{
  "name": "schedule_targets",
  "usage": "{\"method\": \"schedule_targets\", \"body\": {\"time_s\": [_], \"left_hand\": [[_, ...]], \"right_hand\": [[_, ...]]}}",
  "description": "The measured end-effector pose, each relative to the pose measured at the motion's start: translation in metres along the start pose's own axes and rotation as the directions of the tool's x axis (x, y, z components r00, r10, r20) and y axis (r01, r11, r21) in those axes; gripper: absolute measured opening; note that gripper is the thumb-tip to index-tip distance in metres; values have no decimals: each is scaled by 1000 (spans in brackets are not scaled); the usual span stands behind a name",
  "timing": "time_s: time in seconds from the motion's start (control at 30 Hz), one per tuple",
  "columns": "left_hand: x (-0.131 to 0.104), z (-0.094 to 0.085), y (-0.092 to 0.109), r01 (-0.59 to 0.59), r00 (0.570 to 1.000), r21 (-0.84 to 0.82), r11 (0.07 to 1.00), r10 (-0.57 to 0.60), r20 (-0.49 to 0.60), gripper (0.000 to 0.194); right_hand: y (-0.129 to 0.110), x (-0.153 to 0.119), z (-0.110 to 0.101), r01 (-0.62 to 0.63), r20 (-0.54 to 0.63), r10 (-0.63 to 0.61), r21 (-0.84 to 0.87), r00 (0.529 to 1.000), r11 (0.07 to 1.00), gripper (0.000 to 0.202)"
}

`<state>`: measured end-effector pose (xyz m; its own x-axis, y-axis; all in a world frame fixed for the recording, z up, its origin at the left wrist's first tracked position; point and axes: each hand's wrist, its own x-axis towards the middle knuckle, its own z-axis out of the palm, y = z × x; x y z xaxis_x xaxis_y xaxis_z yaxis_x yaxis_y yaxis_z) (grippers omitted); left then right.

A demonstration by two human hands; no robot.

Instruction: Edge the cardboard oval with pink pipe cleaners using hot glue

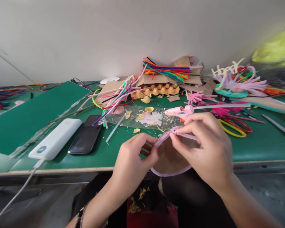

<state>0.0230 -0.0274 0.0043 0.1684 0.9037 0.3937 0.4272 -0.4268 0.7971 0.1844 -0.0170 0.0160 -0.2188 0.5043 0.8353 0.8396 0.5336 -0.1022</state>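
Above my lap, at the table's front edge, is a round brown cardboard piece (172,158) with a lilac pipe cleaner (169,174) running along its rim. The thumb and fingers of my left hand (130,158) pinch the rim on its left side. At the top of the disc, my right hand (205,144) is closed with thumb and fingertips on the pipe cleaner. My right fingers partly hide the disc's right side. Just beyond my hands lies a pink glue gun (179,111), a clear glue stick (222,106) poking from its back.
A white power bank (55,137) with a cable and a black phone (85,136) lie at left. Behind are an egg carton (156,90), a pipe cleaner bundle (168,70) and a scrap-strewn plastic sheet (118,115). Scissors-like yellow loops (232,128) and a blade (279,126) lie right.
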Motion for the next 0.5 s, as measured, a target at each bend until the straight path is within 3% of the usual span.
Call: {"method": "schedule_targets", "body": {"time_s": [0.17, 0.5], "left_hand": [[0, 0, -2, -128, 992, 58, 990, 129, -9, 14], [0, 2, -4, -73, 997, -45, 996, 73, 10, 14]], "right_hand": [[-1, 0, 1, 28, -8, -28, 41, 1000, 999, 13], [1, 0, 2, -2, 38, 2, -3, 999, 1000, 14]]}}
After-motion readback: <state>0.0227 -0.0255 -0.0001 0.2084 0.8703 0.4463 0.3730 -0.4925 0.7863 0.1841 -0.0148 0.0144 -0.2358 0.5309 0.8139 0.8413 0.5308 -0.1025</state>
